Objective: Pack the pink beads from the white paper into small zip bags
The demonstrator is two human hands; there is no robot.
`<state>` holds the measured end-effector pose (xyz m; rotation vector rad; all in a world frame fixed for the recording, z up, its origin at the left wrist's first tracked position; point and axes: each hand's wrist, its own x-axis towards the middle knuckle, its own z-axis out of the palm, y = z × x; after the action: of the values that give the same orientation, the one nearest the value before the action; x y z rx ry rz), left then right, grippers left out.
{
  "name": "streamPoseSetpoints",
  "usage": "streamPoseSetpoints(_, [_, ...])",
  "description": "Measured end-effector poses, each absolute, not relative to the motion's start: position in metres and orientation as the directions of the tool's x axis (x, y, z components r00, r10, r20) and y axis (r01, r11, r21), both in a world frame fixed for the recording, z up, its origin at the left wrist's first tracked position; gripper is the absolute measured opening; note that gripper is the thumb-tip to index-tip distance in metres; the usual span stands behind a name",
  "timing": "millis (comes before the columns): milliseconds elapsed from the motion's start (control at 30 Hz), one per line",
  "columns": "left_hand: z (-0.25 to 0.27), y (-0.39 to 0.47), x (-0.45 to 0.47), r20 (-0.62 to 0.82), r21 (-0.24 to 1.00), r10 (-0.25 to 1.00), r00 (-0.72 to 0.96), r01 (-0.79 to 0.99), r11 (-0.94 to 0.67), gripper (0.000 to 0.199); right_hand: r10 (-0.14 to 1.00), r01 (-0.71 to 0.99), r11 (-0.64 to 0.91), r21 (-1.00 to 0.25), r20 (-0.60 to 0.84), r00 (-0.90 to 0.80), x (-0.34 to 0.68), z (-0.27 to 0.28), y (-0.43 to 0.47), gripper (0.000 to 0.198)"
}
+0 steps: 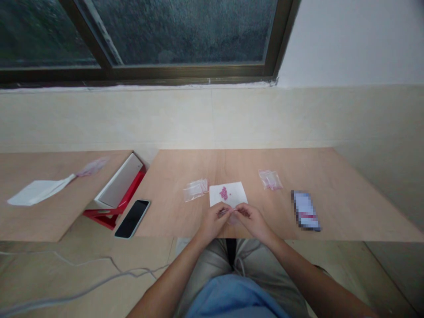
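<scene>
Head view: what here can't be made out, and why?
- What the left hand and right hand pinch between them: too small, covered by fingertips.
- The pink bits on the white paper: too small to identify.
- The flat item on the right of the table: pixelated blur.
- Contents of the clear bags: too small.
- The cable on the floor: cut off by the left edge.

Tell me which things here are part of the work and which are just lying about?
In use: left hand, right hand, white paper, pink beads, small clear bags, bags with beads.
Lying about: phone, red and white box, blurred card, folded paper.
</scene>
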<state>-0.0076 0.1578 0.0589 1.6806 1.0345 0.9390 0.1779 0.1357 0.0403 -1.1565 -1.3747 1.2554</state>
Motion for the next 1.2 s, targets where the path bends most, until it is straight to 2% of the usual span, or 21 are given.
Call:
streamPoseSetpoints(133, [0.056, 0.160, -0.008, 0.130, 0.955, 0.931, 0.340, 0.208, -0.210, 0.022, 0.991, 0.037, 0.057, -0.998, 0.052, -0.127, 0.183, 0.045, 0.139, 0.027])
streamPoseSetpoints(367, [0.047, 0.173, -0.014, 0.093, 0.977, 0.966, 0.241, 0.165, -0.135, 0.024, 1.000, -0.040, -0.009, -0.999, -0.009, -0.010, 0.195, 0.048, 0.150, 0.030])
streamPoseSetpoints(600, [0.047, 0.173, -0.015, 0.096, 0.988, 0.970, 0.222, 0.100, -0.121, 0.025, 0.999, -0.086, -0.046, -0.995, -0.045, -0.020, 0.192, 0.051, 0.149, 0.033])
streamPoseSetpoints(1200, [0.052, 0.163, -0.005, 0.095, 0.976, 0.950, 0.297, 0.159, -0.148, 0.025, 0.995, -0.073, -0.040, -0.997, -0.033, -0.099, 0.181, 0.056, 0.140, 0.032])
